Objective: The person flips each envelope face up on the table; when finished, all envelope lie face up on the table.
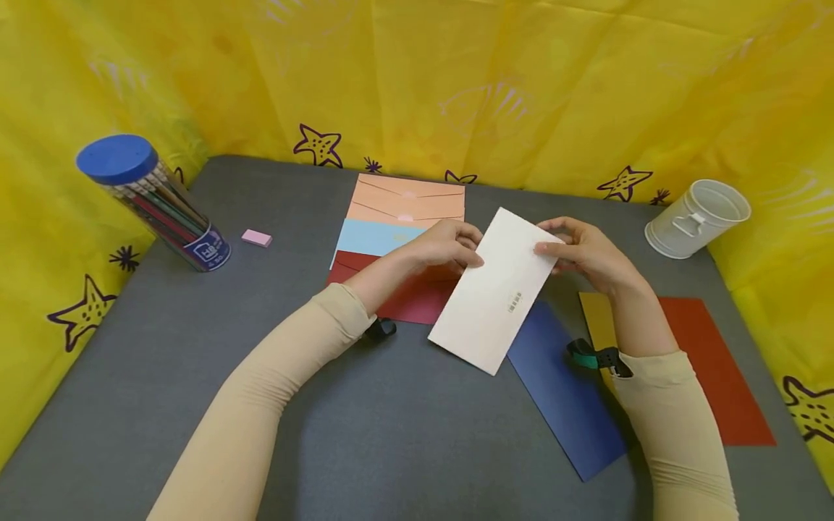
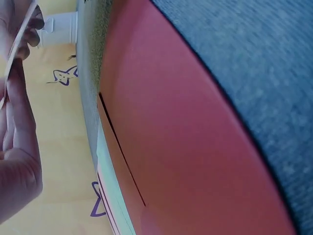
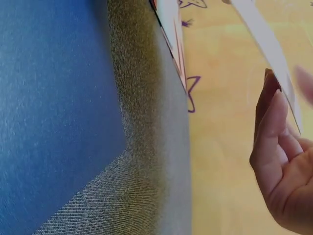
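Observation:
A plain white envelope (image 1: pixel 491 297) with a small printed mark is held tilted above the table between both hands. My left hand (image 1: pixel 443 246) pinches its left edge, thumb on the near face. At its upper right edge, my right hand (image 1: pixel 586 253) grips it, thumb in front and fingers behind. Below the left hand lie overlapping envelopes: a red one (image 1: pixel 410 300) nearest, then light blue (image 1: pixel 371 235), then peach ones (image 1: pixel 384 192). A blue envelope (image 1: pixel 567 391) lies under the white one's lower right side; the right wrist view shows it close up.
Partly beneath the right arm are a yellow envelope (image 1: pixel 596 311) and an orange-red one (image 1: pixel 710 369). A white metal pot (image 1: pixel 671 231) stands at the back right. On the left are a blue-lidded tub of pencils (image 1: pixel 172 213) and a pink eraser (image 1: pixel 257 238). Yellow cloth (image 1: pixel 417 87) encloses the table.

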### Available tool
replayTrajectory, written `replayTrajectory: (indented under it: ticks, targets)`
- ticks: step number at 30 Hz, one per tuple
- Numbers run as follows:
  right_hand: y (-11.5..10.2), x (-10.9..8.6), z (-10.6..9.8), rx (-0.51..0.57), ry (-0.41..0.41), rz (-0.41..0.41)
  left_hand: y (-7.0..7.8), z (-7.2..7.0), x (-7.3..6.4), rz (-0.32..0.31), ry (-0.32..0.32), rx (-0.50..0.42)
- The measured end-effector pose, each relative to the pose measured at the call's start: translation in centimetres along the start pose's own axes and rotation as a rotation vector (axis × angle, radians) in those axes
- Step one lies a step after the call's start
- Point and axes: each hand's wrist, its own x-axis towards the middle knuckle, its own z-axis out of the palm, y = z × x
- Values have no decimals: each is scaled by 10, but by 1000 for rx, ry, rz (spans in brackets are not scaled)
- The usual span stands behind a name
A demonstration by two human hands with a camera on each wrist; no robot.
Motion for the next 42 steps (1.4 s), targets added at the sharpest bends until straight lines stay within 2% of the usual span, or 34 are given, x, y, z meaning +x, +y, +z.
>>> replayTrajectory:
  ticks: [2, 4, 9, 14, 18, 20, 22, 26, 31, 36, 42]
  targets:
    - [0, 0, -2, 46, 23, 0, 0, -2, 0, 0, 42, -39]
    - [2, 1, -3, 46, 10, 3, 0, -2, 0, -8, 103, -94]
    - [6, 3, -4, -77, -30, 40, 0, 0, 3, 21, 282, -263]
    - [9, 3, -8, -115, -44, 75, 1, 4, 6, 79, 427, -398]
    - [12, 2, -12, -56, -47, 103, 3, 7, 7, 119, 505, -540]
    - [14, 2, -13, 8, -53, 109, 5, 8, 7, 136, 536, -626]
    - [15, 2, -14, 77, -67, 104, 6, 9, 8, 147, 565, -707]
    - [17, 3, -8, 143, -105, 76, 7, 13, 10, 171, 614, -834]
    - [18, 6, 2, 279, -123, 32, 7, 19, 13, 176, 652, -867]
    - [18, 5, -2, 396, -84, -14, 7, 21, 15, 171, 695, -849]
    - [21, 2, -18, 471, -21, -12, 9, 16, 20, 192, 884, -780]
